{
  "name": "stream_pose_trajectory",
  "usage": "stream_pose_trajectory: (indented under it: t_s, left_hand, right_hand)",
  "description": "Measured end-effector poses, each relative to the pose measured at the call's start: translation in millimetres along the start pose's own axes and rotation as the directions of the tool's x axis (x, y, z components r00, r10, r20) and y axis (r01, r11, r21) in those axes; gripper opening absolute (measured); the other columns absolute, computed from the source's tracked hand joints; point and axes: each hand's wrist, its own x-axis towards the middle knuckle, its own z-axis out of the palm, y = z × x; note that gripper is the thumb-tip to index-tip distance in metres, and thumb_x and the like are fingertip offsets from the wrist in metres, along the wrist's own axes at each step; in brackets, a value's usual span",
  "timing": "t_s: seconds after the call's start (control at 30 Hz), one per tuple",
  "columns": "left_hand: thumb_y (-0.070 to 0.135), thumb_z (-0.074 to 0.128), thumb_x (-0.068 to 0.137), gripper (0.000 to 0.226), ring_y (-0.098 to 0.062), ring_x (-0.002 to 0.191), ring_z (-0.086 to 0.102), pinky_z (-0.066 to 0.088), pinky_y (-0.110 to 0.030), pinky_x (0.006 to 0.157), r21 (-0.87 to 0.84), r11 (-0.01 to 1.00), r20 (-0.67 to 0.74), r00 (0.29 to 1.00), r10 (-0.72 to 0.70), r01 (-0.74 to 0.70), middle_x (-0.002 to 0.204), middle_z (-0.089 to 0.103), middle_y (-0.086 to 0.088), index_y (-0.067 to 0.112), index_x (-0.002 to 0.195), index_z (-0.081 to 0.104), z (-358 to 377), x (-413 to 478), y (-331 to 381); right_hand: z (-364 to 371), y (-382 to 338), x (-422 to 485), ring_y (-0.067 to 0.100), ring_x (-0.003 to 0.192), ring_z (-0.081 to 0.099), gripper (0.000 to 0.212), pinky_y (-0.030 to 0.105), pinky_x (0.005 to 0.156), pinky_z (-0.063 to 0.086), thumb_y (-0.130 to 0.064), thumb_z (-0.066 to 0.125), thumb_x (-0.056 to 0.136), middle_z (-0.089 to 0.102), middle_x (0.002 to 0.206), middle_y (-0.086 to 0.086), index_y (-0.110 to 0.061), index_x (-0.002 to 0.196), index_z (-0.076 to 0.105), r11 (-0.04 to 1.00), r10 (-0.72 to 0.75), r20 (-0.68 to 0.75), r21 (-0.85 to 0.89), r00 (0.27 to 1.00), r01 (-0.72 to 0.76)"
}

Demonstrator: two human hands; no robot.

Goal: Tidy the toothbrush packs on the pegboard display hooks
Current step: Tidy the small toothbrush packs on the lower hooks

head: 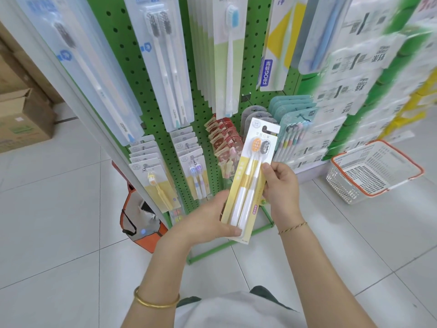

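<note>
- Head view – pale tiled floor point(59, 233) fills the lower and left parts of the frame.
- Green pegboard point(139, 74) stands upright at centre, with a green frame foot on the floor.
- Stack of white wrapped goods point(354, 74) sits to the right of the board; the print is blurred and unreadable.
- Cardboard boxes point(21, 117) are at far left, on the floor.
- White basket point(343, 183) with an orange rim is on the floor at right, well apart from the board.
- Orange bag point(142, 223) is on the floor beside the board's left edge.
- Upper row: long blue-white toothbrush packs point(165, 62) hang on hooks.
- Lower row, left to right: small yellow-card packs point(151, 166), red packs point(224, 143), grey packs point(255, 114), teal packs point(293, 119).
- Held toothbrush pack point(250, 176): yellow card, two brushes, one with an orange head and one with a dark head. It is tilted with its top leaning right, in front of the lower row and between the red and teal packs. Its hang hole is free of any hook.
- Left hand point(208, 221) grips the pack's lower end, thumb across the front near the bottom edge.
- Right hand point(281, 185) pinches the pack's right edge about midway – fingers behind, thumb in front.
- Gold bangle point(155, 301) is on the left forearm.
- Thin cord bracelet point(292, 227) is on the right wrist.
</note>
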Motion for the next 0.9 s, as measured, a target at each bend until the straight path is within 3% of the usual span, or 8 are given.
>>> stream_pose_trajectory:
  t_s: [0.13, 0.27, 0.4, 0.57, 0.7, 0.8, 0.9]
  left_hand:
    - [0.025, 0.077, 0.078, 0.094, -0.007, 0.124, 0.042, 0.034, -0.027, 0.105, 0.066, 0.998, -0.046, 0.999, 0.019, -0.016, 0.138, 0.042, 0.016, 0.036, 0.147, 0.015, 3.2, 1.7, 5.0]
    - [0.023, 0.081, 0.073, 0.117, -0.007, 0.137, 0.027, 0.026, -0.03, 0.112, 0.067, 0.995, -0.127, 0.989, 0.08, -0.072, 0.154, 0.021, 0.015, 0.045, 0.147, -0.006, 9.4, 8.5, 5.8]
    - [0.026, 0.08, 0.074, 0.115, -0.007, 0.137, 0.024, 0.023, -0.024, 0.104, 0.137, 0.983, -0.247, 0.957, 0.152, -0.12, 0.152, 0.018, 0.008, 0.047, 0.146, -0.007, 14.6, 8.2, 12.0]
    - [0.022, 0.073, 0.078, 0.104, -0.008, 0.132, 0.026, 0.03, -0.025, 0.103, 0.215, 0.97, -0.299, 0.937, 0.178, -0.115, 0.143, 0.021, 0.007, 0.041, 0.148, -0.001, 15.2, 5.6, 15.3]
    - [0.004, 0.058, 0.083, 0.087, 0.003, 0.111, 0.042, 0.037, -0.016, 0.091, -0.051, 0.981, -0.267, 0.949, 0.168, -0.188, 0.132, 0.035, 0.014, 0.042, 0.146, 0.012, 6.6, -2.3, 20.2]
    - [0.002, 0.052, 0.079, 0.079, -0.002, 0.104, 0.061, 0.049, -0.024, 0.088, -0.338, 0.911, -0.213, 0.962, 0.17, -0.236, 0.132, 0.048, 0.011, 0.042, 0.143, 0.028, 2.0, -5.7, 19.4]
    - [0.002, 0.047, 0.076, 0.072, -0.012, 0.104, 0.065, 0.052, -0.034, 0.094, -0.449, 0.869, -0.157, 0.976, 0.153, -0.209, 0.127, 0.059, 0.005, 0.04, 0.136, 0.04, 2.4, -10.1, 19.4]
  right_hand:
    - [1.3, 0.4, -1.5, 0.022, 0.064, 0.038, 0.026, 0.036, 0.059, 0.034, -0.018, 0.057, 0.093, 0.046, 0.069, 0.01, -0.017, 0.067, 0.05, 1.0, -0.004, -0.027, 0.004, 1.0, 0.004]
    - [2.5, -5.0, -4.2, 0.015, 0.05, 0.037, 0.027, 0.029, 0.051, 0.032, -0.014, 0.055, 0.095, 0.044, 0.06, 0.005, -0.014, 0.069, 0.049, 0.999, -0.027, -0.047, -0.02, 0.999, 0.026]
    - [5.7, -11.2, -12.8, 0.006, 0.034, 0.035, 0.022, 0.02, 0.037, 0.032, -0.014, 0.053, 0.096, 0.041, 0.052, 0.006, -0.01, 0.074, 0.048, 0.999, -0.025, -0.05, -0.045, 0.998, 0.023]
    - [12.4, -15.2, -25.2, 0.01, 0.035, 0.039, 0.022, 0.021, 0.039, 0.032, -0.016, 0.054, 0.095, 0.045, 0.046, 0.004, -0.01, 0.075, 0.05, 0.997, -0.057, 0.033, -0.047, 0.998, 0.059]
    - [15.6, -19.7, -28.4, 0.015, 0.047, 0.048, 0.03, 0.024, 0.044, 0.04, -0.028, 0.044, 0.1, 0.059, 0.064, 0.009, -0.01, 0.085, 0.062, 0.988, -0.054, 0.127, 0.149, 0.99, 0.035]
    - [18.5, -19.3, -23.3, 0.014, 0.055, 0.053, 0.025, 0.023, 0.049, 0.043, -0.027, 0.044, 0.1, 0.066, 0.086, 0.005, -0.008, 0.104, 0.06, 0.995, -0.021, 0.164, 0.101, 0.986, 0.005]
    - [21.8, -21.8, -20.9, 0.006, 0.046, 0.044, 0.023, 0.015, 0.04, 0.034, -0.015, 0.048, 0.099, 0.055, 0.06, -0.007, -0.001, 0.114, 0.058, 0.999, -0.022, 0.224, 0.049, 0.974, 0.012]
